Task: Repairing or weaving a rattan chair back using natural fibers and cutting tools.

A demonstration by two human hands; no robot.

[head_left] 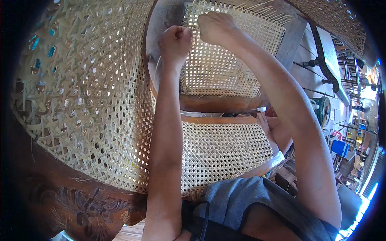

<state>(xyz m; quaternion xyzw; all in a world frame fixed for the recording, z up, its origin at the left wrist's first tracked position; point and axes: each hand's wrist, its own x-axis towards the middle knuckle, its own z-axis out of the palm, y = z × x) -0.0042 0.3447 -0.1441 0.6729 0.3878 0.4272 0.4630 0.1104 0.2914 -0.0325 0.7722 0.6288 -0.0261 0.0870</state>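
A half-woven cane panel (225,60) lies in a dark wooden frame (219,103) ahead of me, with loose strand ends sticking out along its top edge. My left hand (175,42) is closed at the panel's left edge, pinching a thin pale cane strand (156,72) that trails down beside my wrist. My right hand (217,26) is fisted over the panel's upper left part, gripping cane there; I cannot see the strand inside the fist. Both forearms reach up from the lower edge.
A large curved woven cane chair back (88,92) with a carved dark wood rail (76,201) fills the left. A finished woven cane seat (221,152) lies under my arms. Wooden furniture parts and a blue container (341,148) stand at right.
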